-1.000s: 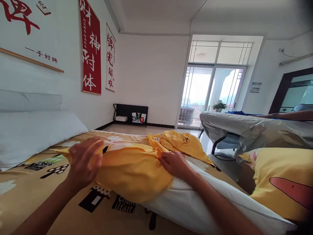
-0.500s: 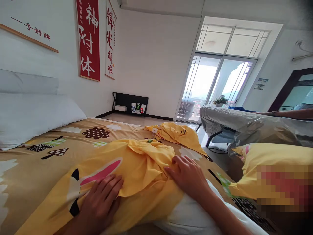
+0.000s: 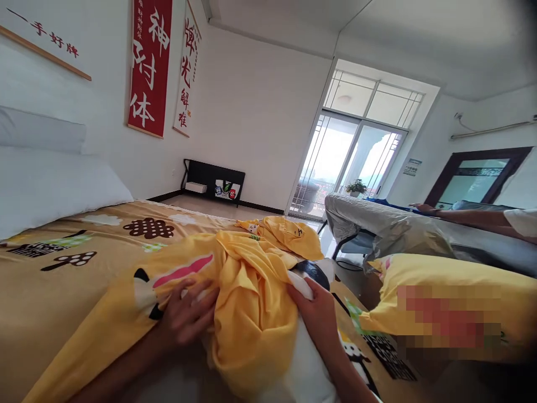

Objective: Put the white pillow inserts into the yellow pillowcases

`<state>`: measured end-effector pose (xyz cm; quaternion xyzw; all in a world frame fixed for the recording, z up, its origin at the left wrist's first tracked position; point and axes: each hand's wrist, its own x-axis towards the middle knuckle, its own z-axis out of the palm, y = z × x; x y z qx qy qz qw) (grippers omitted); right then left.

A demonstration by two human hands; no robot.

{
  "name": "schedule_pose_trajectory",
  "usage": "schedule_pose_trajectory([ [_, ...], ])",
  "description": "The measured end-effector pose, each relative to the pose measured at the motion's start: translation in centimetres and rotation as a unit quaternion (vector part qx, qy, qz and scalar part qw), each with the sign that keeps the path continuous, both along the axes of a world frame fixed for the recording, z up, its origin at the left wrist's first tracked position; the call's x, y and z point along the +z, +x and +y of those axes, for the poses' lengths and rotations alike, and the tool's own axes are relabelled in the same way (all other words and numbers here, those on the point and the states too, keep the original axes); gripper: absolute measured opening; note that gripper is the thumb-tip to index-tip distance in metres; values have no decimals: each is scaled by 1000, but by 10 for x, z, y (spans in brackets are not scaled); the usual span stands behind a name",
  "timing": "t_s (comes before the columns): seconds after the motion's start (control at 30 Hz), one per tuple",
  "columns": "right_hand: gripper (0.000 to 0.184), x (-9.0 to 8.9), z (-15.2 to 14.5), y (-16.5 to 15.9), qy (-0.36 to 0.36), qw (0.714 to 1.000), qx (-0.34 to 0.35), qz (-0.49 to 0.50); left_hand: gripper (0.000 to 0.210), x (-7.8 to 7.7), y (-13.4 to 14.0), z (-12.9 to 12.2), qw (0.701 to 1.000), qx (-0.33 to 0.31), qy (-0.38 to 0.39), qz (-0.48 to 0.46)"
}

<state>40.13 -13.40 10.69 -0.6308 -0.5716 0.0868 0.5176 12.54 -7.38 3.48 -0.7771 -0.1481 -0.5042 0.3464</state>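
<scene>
A yellow pillowcase with a printed animal face and pink ear lies bunched over a white pillow, whose lower right part is bare. My left hand is closed on the pillowcase beside the pink print, its fingers bent into the cloth. At the right edge of the bunched fabric, my right hand pinches a white corner of the pillow between thumb and fingers. The pillow's other end is hidden under the cloth.
A patterned brown sheet covers the bed. Another yellow cloth lies at its far edge, and a yellow-cased pillow at right. White pillows rest at left. Beyond is a plastic-covered table with a co-worker's arm over it.
The pillowcase has bunched up and slid toward me, baring more white pillow at right. My right hand now pinches a white corner. The view has turned slightly right.
</scene>
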Motion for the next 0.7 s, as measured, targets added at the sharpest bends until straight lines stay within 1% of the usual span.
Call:
schedule_pose_trajectory([
  [0.07,39,22,4,-3,79,995,-25,51,20,27,-4,31,1000,3,29,7],
  [0.1,39,28,8,-4,108,991,-32,69,19,38,-9,48,1000,12,22,12],
  [0.13,38,32,12,-6,124,989,-26,79,19,48,-15,66,1000,29,-2,12],
  [0.17,37,33,17,-7,126,988,-5,85,21,55,-22,84,997,57,-46,0],
  [0.2,37,32,20,-9,115,989,27,84,22,59,-30,101,989,94,-113,-31],
  [0.23,36,29,23,-9,97,991,62,75,23,60,-39,116,969,132,-190,-82],
  [0.3,35,18,28,-5,65,992,106,23,27,52,-56,140,906,190,-332,-182],
  [0.33,35,11,30,1,64,992,104,-17,30,45,-65,147,878,201,-380,-209],
  [0.37,35,2,33,8,73,991,89,-65,33,37,-72,152,859,199,-415,-222],
  [0.43,33,-24,43,24,73,981,47,-173,39,18,-81,155,837,160,-471,-228],
  [0.47,32,-41,50,31,50,973,36,-223,42,10,-82,153,822,134,-503,-232],
  [0.5,32,-60,57,36,9,964,35,-265,46,2,-82,151,805,107,-536,-231],
  [0.53,35,-80,64,38,-42,953,42,-297,50,-4,-79,147,789,83,-567,-222],
  [0.57,38,-101,70,39,-93,942,56,-318,54,-10,-75,143,781,68,-587,-204],
  [0.6,41,-118,74,39,-128,934,66,-328,60,-14,-70,139,783,68,-592,-179],
  [0.63,43,-132,78,40,-150,930,75,-328,66,-17,-65,135,793,80,-584,-154],
  [0.67,45,-141,81,42,-161,930,83,-320,70,-17,-61,131,808,101,-565,-132],
  [0.7,46,-144,83,45,-163,933,94,-306,68,-16,-56,127,829,128,-532,-114],
])
